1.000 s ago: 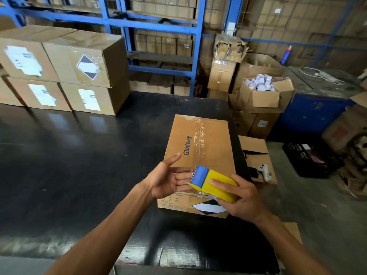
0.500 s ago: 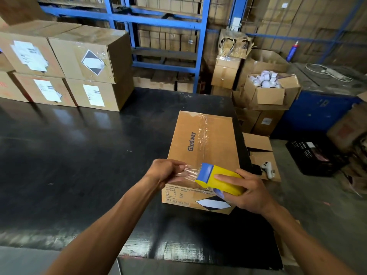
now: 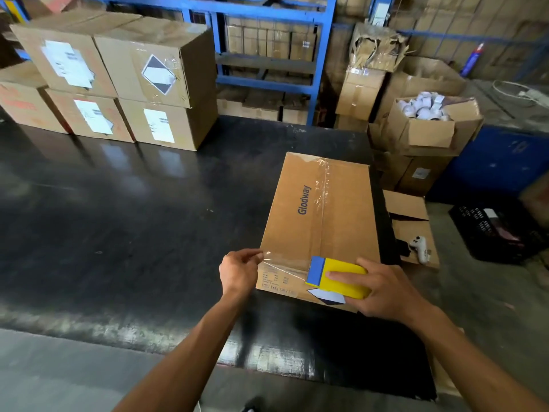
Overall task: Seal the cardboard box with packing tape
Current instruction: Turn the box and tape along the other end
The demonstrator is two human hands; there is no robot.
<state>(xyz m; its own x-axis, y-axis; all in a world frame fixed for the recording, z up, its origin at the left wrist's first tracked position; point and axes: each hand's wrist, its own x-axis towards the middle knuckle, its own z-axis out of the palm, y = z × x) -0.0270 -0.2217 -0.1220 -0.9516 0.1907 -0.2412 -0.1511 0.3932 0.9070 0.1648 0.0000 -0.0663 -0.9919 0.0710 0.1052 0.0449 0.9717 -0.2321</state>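
A flat brown cardboard box (image 3: pixel 323 221) marked "Glodway" lies on the black table (image 3: pixel 133 233) near its right edge, with clear tape running lengthwise down its top. My right hand (image 3: pixel 383 289) grips a yellow and blue tape dispenser (image 3: pixel 335 276) at the box's near edge. My left hand (image 3: pixel 239 270) pinches the free end of a clear tape strip (image 3: pixel 285 263) at the box's near left corner. The strip stretches across the near edge from my fingers to the dispenser.
Stacked sealed boxes (image 3: pixel 124 81) with labels stand at the table's back left. Blue shelving (image 3: pixel 267 55) rises behind. To the right are an open carton of white rolls (image 3: pixel 427 114), a low box with a white controller (image 3: pixel 419 243) and a black crate (image 3: pixel 499 233) on the floor.
My left hand closed on the tape end and drew it left to the box's near left corner. The dispenser in my right hand shifted right, so a longer strip spans the near edge.
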